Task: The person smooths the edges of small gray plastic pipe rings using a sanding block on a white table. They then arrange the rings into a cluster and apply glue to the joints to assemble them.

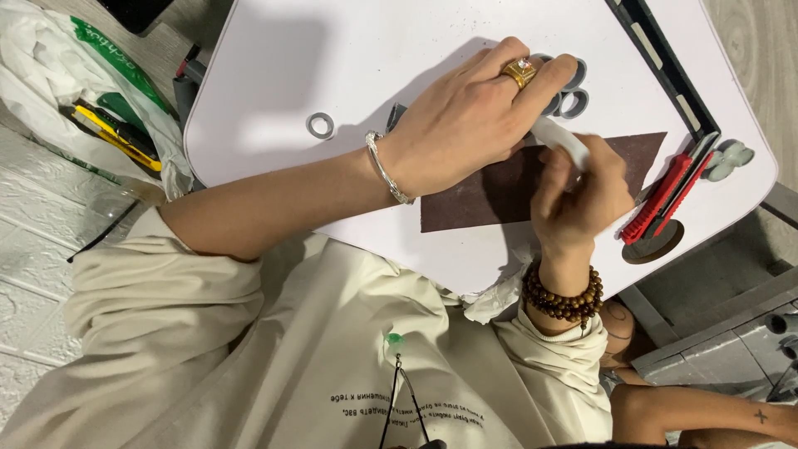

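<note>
Sandpaper (490, 198) lies brown on the white table (274, 66). The right hand (578, 195) is closed around a short white tube (562, 141) above it. The left hand (474, 125) lies curled over the sheet's far edge; whether it grips anything is hidden. Rubbing likely goes best with the sheet pinned and the tube square.

White desk (274, 75) with rounded corners filling upper middle of view, light glaring off its top. Left of desk: white embossed brick-pattern surface (33, 274) lying underneath, white plastic bag (50, 75) slumping beside desk edge. Right of desk: grey wood-grain floor (756, 41) showing past far corner, grey blocks (731, 341) sitting below near corner.
</note>
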